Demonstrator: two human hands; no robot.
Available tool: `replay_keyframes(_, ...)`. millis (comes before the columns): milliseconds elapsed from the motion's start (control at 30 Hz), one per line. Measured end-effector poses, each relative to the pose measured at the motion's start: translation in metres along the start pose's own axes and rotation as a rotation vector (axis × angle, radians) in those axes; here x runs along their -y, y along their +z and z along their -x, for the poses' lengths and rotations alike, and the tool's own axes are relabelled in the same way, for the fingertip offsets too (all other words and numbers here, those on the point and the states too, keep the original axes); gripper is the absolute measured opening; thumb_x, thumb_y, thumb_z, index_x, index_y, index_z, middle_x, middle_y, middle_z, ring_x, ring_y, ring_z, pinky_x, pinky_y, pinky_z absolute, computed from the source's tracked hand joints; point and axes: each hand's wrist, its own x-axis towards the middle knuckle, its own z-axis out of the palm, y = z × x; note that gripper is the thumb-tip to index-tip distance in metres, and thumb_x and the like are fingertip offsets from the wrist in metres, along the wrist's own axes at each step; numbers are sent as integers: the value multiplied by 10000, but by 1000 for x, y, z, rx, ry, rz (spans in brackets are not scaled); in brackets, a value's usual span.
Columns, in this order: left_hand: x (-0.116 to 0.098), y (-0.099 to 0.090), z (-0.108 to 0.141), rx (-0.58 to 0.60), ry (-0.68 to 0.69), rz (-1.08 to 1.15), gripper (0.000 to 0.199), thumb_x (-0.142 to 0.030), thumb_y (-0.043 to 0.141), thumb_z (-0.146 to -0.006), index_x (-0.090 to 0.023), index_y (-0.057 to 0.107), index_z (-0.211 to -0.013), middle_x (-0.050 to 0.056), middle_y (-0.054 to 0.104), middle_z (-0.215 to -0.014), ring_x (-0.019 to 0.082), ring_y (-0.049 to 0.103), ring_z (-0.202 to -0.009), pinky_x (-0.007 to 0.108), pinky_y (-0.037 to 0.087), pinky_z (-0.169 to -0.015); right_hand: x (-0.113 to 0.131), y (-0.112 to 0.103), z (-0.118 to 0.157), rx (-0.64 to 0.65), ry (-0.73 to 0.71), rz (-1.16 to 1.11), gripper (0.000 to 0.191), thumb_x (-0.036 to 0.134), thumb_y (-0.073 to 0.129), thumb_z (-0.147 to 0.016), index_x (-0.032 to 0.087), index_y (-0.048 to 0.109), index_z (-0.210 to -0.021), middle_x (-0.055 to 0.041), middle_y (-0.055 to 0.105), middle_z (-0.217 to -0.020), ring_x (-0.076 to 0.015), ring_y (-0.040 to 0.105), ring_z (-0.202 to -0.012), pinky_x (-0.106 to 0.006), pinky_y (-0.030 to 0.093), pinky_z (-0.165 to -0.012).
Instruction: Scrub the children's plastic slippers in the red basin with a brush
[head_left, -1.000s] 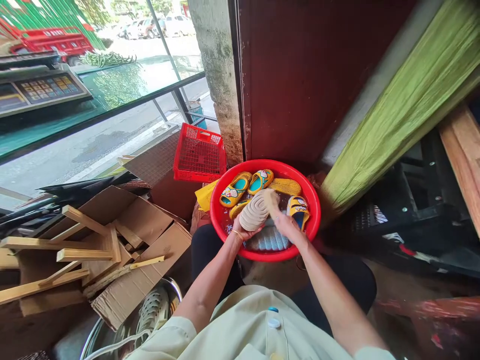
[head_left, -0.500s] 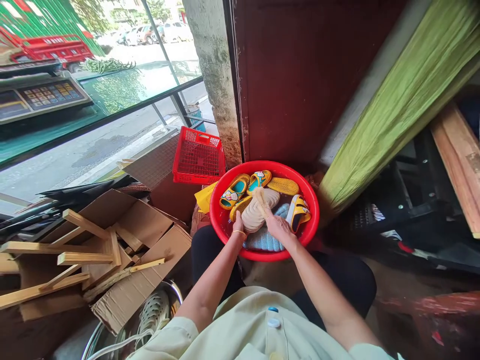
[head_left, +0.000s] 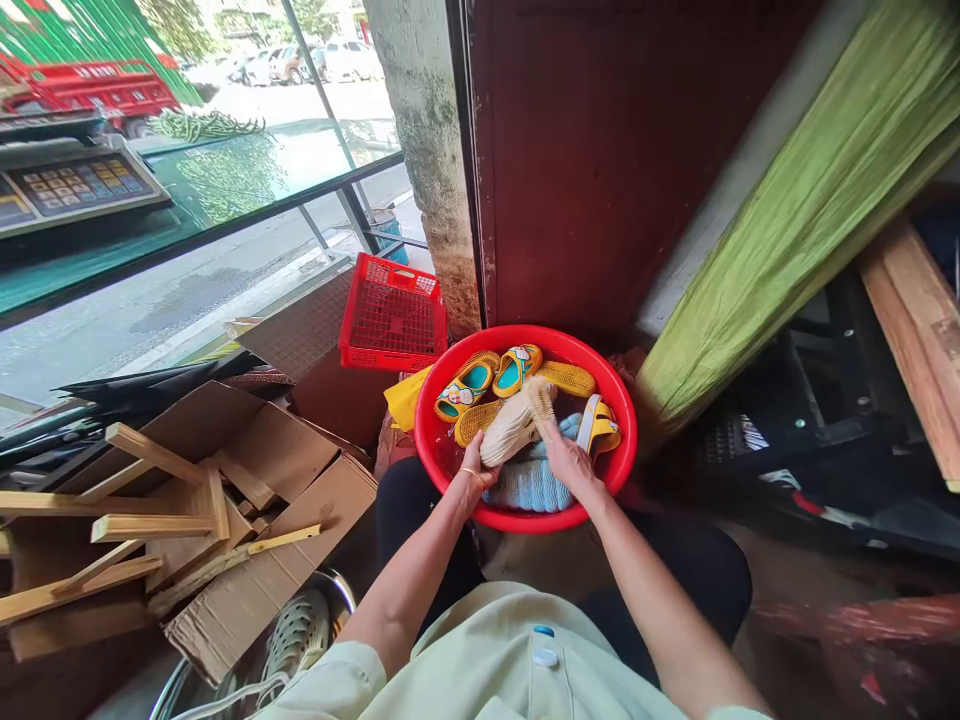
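Observation:
Over a red basin, my left hand is closed round the near end of a cream shoe with a ridged sole, turned on its side. My right hand grips a scrubbing brush, its pale bristles against the shoe's right side. Most of the brush's handle is hidden by my fingers. Beneath my hands lies a light blue ridged shoe. Yellow clogs with teal insides rest at the back left of the basin. A yellow and white sandal leans at its right wall.
A red plastic crate stands behind the basin at left. Cardboard and a wooden stool with its legs sticking out lie at left. Below them, a metal basin holds a pale shoe. A green curtain hangs at right.
The cream shoe has been tilted from sole-up onto its side. The brush has moved right, from the top of the sole to the shoe's right side.

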Motion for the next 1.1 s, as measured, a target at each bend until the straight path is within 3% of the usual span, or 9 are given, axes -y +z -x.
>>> replay_keyframes(200, -7, -3, 10, -20, -49, 6, 335, -347, 523, -1028, -93, 663, -1195, 76, 717, -720, 179, 700, -575, 240, 586, -504, 9, -6, -45, -55, 82, -77, 651, 276, 249, -1052, 49, 261, -1662, -257, 776, -1062, -336, 771, -983, -431, 588, -802)
replay_keyframes(333, -7, -5, 8, -42, -52, 9, 361, -374, 486, -1042, -104, 670, -1195, 74, 705, -710, 176, 684, -569, 235, 569, -486, 10, 6, -14, -18, -110, -137, 622, 268, 360, -1049, 177, 327, -1663, -169, 753, -1269, -278, 731, -1138, -365, 559, -945)
replay_keyframes(433, -6, -4, 4, -66, -49, 10, 399, -398, 484, -1041, -113, 659, -1258, 85, 721, -766, 184, 698, -618, 255, 589, -537, 9, 16, 18, 70, -184, -108, 614, 268, 445, -1029, 241, 390, -1639, -112, 762, -1269, -254, 732, -1123, -321, 551, -945)
replay_keyframes(533, -5, -1, 3, -84, -41, -10, 416, -411, 517, -1025, -127, 646, -1300, 86, 726, -793, 189, 700, -651, 260, 591, -560, 10, 18, 24, 118, -112, -25, 641, 267, 442, -1036, 256, 322, -1665, -114, 778, -1214, -252, 746, -1076, -321, 552, -912)
replay_keyframes(667, 2, 3, 9, -93, -23, -83, 406, -429, 561, -1008, -128, 651, -1266, 90, 725, -847, 182, 694, -681, 251, 586, -573, 11, 4, -1, 60, 61, -16, 631, 256, 391, -1065, 188, 259, -1677, -150, 796, -1107, -253, 759, -1049, -309, 544, -871)
replay_keyframes(767, 12, 1, 20, -155, 139, -316, 403, -476, 573, -1002, -142, 656, -1211, 132, 730, -1048, 224, 725, -866, 313, 623, -680, 10, -9, -15, 47, 129, -56, 622, 272, 396, -1072, 171, 271, -1673, -148, 802, -1051, -248, 773, -996, -295, 541, -836)
replay_keyframes(867, 23, -4, 36, -178, 508, -720, 385, -486, 659, -946, -169, 672, -1164, 170, 664, -1319, 331, 624, -1274, 428, 589, -972, 9, -15, -9, 50, 120, -68, 637, 260, 427, -1060, 170, 279, -1672, -149, 801, -1076, -255, 769, -1010, -301, 530, -863)
replay_keyframes(1000, 29, 1, 55, 18, 991, -1219, 639, -413, 889, -735, -219, 643, -1292, 171, 468, -1604, 380, 248, -1588, 511, 209, -1299, 12, -16, 5, 114, -54, -58, 669, 247, 446, -1039, 235, 263, -1683, -139, 789, -1160, -271, 748, -1101, -319, 513, -904)
replay_keyframes(1100, 27, 14, 56, 124, 1020, -1397, 732, -325, 908, -688, -238, 621, -1356, 178, 447, -1625, 396, 243, -1584, 567, -7, -1308, 16, -23, -4, 153, -38, -9, 660, 242, 455, -1024, 269, 313, -1668, -148, 782, -1167, -287, 748, -1092, -346, 518, -898)
